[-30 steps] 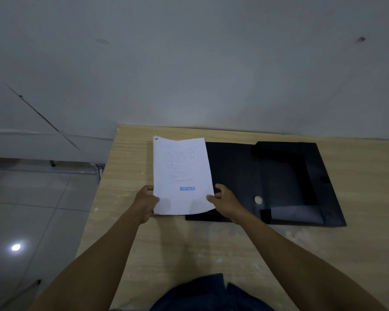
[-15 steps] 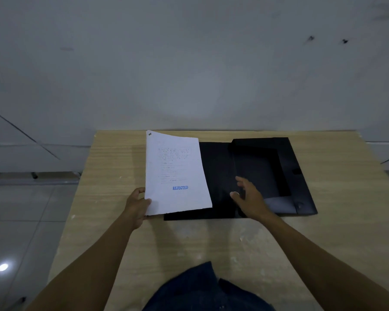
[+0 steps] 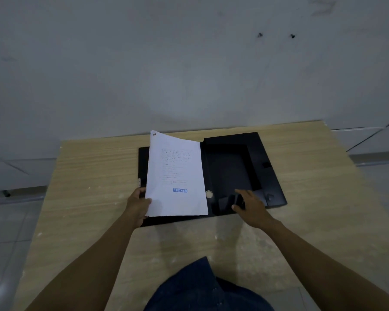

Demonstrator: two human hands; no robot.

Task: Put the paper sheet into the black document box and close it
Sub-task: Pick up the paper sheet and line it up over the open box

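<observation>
A white paper sheet [image 3: 175, 176] with a blue "REJECTED" stamp is held up over the left half of the open black document box [image 3: 231, 169], which lies flat on the wooden table [image 3: 99, 176]. My left hand [image 3: 137, 205] grips the sheet at its lower left corner. My right hand [image 3: 249, 204] rests with spread fingers on the near edge of the box's tray, holding nothing. The box's lid lies open to the left, mostly hidden behind the sheet. A round silver snap [image 3: 208, 194] shows beside the sheet.
The table stands against a pale wall [image 3: 189, 63]. Tiled floor [image 3: 11, 221] lies to the left and right of the table. Dark blue clothing [image 3: 202, 286] shows at the bottom edge.
My right hand has let go of the sheet and moved right onto the box's tray edge. The left hand has carried the sheet rightward over the box's lid.
</observation>
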